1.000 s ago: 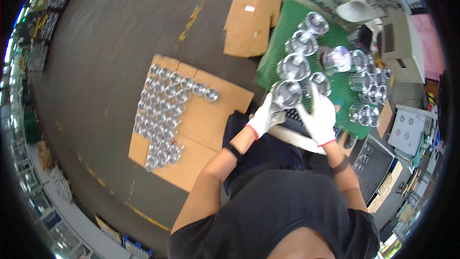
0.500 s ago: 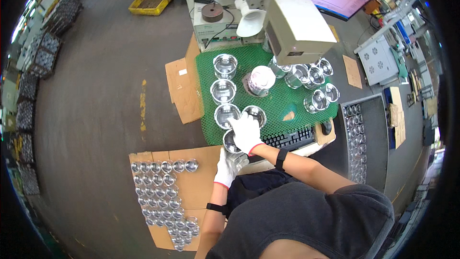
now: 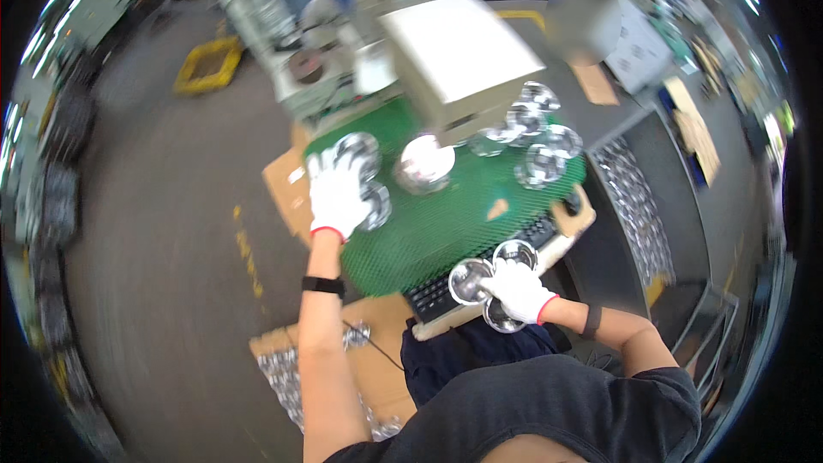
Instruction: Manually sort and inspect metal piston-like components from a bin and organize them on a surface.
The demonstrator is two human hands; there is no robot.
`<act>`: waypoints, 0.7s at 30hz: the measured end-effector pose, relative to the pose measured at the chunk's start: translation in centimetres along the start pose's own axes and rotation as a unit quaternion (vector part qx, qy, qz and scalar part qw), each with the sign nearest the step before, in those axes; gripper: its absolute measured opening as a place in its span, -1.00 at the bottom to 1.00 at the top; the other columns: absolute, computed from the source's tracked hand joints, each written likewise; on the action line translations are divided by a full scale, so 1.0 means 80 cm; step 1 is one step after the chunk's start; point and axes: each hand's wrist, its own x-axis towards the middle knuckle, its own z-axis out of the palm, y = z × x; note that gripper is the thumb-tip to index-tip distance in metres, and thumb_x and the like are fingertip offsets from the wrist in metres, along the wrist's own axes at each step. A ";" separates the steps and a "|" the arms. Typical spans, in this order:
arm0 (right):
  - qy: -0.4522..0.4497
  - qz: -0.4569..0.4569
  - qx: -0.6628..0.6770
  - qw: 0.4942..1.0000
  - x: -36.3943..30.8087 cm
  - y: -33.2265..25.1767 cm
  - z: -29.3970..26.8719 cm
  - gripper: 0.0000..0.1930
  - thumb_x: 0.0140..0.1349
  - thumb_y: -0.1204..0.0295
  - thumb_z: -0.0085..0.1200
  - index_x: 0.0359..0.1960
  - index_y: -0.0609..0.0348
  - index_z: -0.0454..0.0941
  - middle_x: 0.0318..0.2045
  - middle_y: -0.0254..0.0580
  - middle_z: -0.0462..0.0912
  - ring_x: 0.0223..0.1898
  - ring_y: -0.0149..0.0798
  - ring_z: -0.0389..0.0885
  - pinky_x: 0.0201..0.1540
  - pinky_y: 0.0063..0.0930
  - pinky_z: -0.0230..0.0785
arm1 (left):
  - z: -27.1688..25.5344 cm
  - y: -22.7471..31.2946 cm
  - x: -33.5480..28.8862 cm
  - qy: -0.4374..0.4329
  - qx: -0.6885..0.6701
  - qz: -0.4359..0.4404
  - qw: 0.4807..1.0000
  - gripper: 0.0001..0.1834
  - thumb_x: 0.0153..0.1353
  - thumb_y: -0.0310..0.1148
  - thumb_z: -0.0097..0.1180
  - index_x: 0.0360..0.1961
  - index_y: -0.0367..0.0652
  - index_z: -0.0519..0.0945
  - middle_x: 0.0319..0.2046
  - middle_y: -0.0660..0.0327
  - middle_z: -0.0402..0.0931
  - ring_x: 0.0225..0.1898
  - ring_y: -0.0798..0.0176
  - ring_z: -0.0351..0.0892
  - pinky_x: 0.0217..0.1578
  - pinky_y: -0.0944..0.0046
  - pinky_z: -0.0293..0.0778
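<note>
Head view: right hand (image 3: 517, 290), gloved, closed over three metal cups (image 3: 469, 279) bunched mouth-up or nearly so; fingers reach in among them where the walls meet, presumably so that one grip takes all three; the cluster sits over the near edge of the keyboard (image 3: 433, 299) and the pale table rim, the lowest cup overhanging toward the lap, so it looks carried, not resting. Left hand (image 3: 336, 193), also gloved, lies along the outer side of two standing cups (image 3: 360, 151) at the left of the green mat (image 3: 411, 244); fingers extended and parted, covering part of both walls; blur hides whether it has hold of either, cannot tell. These two stand close together, which would suit a one-hand span; a single piece (image 3: 426, 161) with a bright pinkish top stands apart near mid-mat, beside the boxy machine head (image 3: 463, 60), apparently kept separate for that unit; the head overhangs the mat and partly screens the cup group (image 3: 542, 165) at the right, limiting access from above. Around: mouse (image 3: 573, 203) on a small board at the mat's right corner; grey bin (image 3: 677, 206) beyond, with packed parts, blurred; cardboard sheet (image 3: 390, 386) on the floor with more pieces (image 3: 279, 377), partly hidden by the left forearm.
</note>
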 end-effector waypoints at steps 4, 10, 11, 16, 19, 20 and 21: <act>0.078 0.214 0.102 0.968 -0.095 0.032 0.001 -0.73 0.35 0.24 -0.05 -0.22 0.14 0.63 -0.21 0.16 0.57 -0.23 0.12 0.61 -0.18 -0.02 0.47 | 0.016 0.031 0.063 -0.075 -0.043 0.081 0.993 -0.28 -0.04 -0.11 0.21 0.23 -0.05 0.52 0.21 0.00 0.47 0.36 -0.07 0.28 0.44 -0.26 -0.10; 0.122 0.329 0.062 0.934 -0.229 0.070 0.049 -0.80 0.19 0.33 0.09 -0.20 0.07 0.65 -0.23 0.11 0.62 -0.25 0.10 0.66 -0.24 -0.05 0.53 | 0.027 0.013 0.035 -0.128 0.052 0.074 0.988 -0.33 -0.12 -0.21 0.23 0.15 -0.03 0.58 0.19 0.00 0.50 0.33 -0.04 0.34 0.50 -0.21 -0.28; 0.098 0.354 0.060 0.928 -0.253 0.075 0.055 -0.79 0.17 0.34 0.12 -0.18 0.06 0.65 -0.23 0.15 0.61 -0.24 0.10 0.67 -0.25 -0.05 0.54 | 0.047 0.004 0.026 -0.074 0.049 0.067 0.994 -0.40 -0.13 -0.24 0.25 0.07 -0.03 0.63 0.18 0.00 0.51 0.32 -0.03 0.34 0.50 -0.19 -0.24; 0.086 0.482 0.149 0.859 -0.382 0.083 0.105 -0.67 0.10 0.35 0.17 -0.06 0.07 0.60 -0.14 0.23 0.58 -0.11 0.18 0.62 -0.06 -0.01 0.50 | 0.045 0.040 0.007 -0.071 0.019 -0.029 0.997 -0.64 -0.10 -0.36 0.20 -0.17 -0.05 0.69 -0.02 0.03 0.61 0.16 -0.01 0.49 0.48 -0.09 -0.10; 0.125 0.518 0.171 0.829 -0.466 0.084 0.159 -0.63 0.07 0.35 0.19 -0.04 0.04 0.60 -0.11 0.17 0.60 -0.07 0.16 0.61 -0.02 -0.01 0.48 | -0.007 0.125 -0.031 0.040 0.106 -0.040 0.993 -0.60 0.03 -0.18 0.35 -0.23 -0.28 0.63 -0.30 -0.01 0.68 -0.28 -0.02 0.66 -0.18 0.05 0.56; 0.140 0.525 0.165 0.823 -0.496 0.082 0.174 -0.63 0.05 0.34 0.21 -0.05 0.04 0.60 -0.12 0.17 0.61 -0.07 0.15 0.61 -0.01 -0.01 0.48 | 0.007 0.121 -0.060 0.097 0.077 -0.047 0.991 -0.62 0.05 -0.18 0.31 -0.25 -0.29 0.63 -0.31 -0.02 0.67 -0.28 -0.01 0.65 -0.20 0.05 0.56; 0.151 0.531 0.158 0.818 -0.526 0.082 0.190 -0.62 0.03 0.33 0.23 -0.06 0.03 0.61 -0.13 0.16 0.61 -0.07 0.15 0.61 -0.01 0.00 0.47 | 0.023 0.119 -0.091 0.151 0.046 -0.054 0.986 -0.64 0.08 -0.17 0.27 -0.28 -0.30 0.62 -0.33 -0.02 0.66 -0.29 -0.01 0.64 -0.22 0.04 0.55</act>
